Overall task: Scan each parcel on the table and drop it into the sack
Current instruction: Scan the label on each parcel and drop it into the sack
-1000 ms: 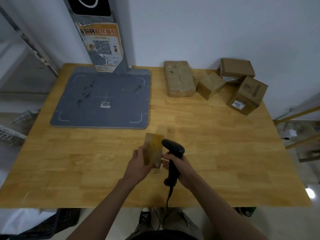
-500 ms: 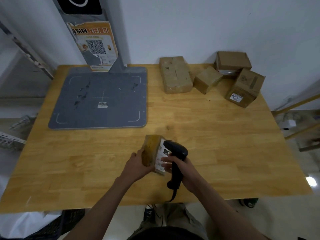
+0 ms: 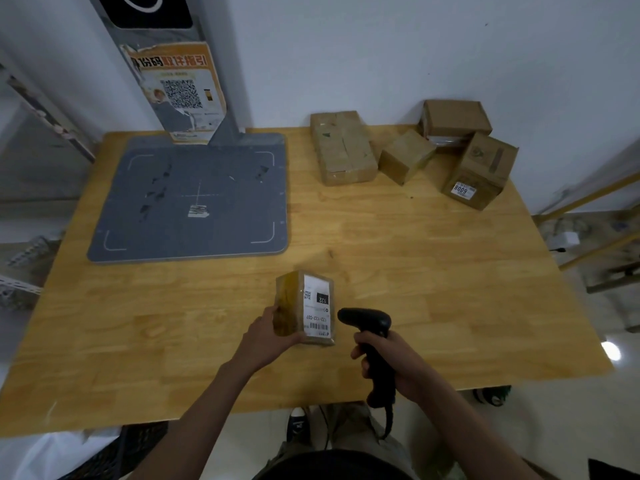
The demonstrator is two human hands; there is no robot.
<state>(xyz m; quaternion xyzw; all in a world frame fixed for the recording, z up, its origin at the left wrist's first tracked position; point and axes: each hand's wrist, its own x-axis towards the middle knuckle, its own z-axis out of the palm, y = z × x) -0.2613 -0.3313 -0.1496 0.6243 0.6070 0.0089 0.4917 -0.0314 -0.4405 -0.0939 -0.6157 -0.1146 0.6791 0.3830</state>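
Observation:
My left hand (image 3: pixel 265 336) grips a small taped brown parcel (image 3: pixel 289 308) upright above the near middle of the wooden table (image 3: pixel 433 271). Its white label with barcode faces right, toward the scanner. My right hand (image 3: pixel 398 365) holds a black handheld barcode scanner (image 3: pixel 369 327) by its grip, its head a short gap from the label. Several more brown parcels wait at the back right: a long flat one (image 3: pixel 341 147), a small one (image 3: pixel 405 155), a flat one (image 3: pixel 453 119) against the wall, and one with an "8009" sticker (image 3: pixel 481 171). A white sack (image 3: pixel 48 452) shows at the bottom left.
A grey scanning mat (image 3: pixel 194 199) with a post and a QR poster (image 3: pixel 180 95) covers the table's back left. A black crate (image 3: pixel 138 445) sits beside the sack under the table's near edge. Metal shelving stands at left, and yellow-framed furniture at right.
The parcel has been turned so its white label now faces the scanner. My right hand drew the scanner back to the right, opening a gap between its head and the parcel.

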